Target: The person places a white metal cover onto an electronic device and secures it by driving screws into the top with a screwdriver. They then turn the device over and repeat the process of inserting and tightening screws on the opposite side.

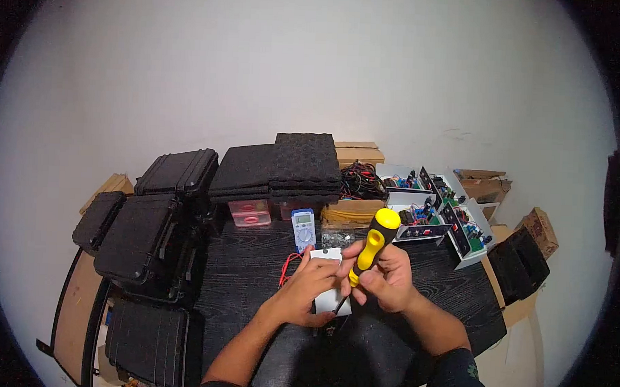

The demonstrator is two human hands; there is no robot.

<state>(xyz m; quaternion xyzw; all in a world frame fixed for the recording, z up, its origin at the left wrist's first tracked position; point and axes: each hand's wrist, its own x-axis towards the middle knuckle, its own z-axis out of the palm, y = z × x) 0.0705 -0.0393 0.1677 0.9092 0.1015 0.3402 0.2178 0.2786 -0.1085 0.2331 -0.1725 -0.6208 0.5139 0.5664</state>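
The left hand (307,283) hides part of the white piece (327,302).

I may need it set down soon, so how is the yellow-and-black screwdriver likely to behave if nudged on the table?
The screwdriver in the right hand could roll, as its handle looks rounded. It is probably handle-heavy, since the handle is far bulkier than the thin dark shaft. It should move stiffly as one piece: both parts look straight.
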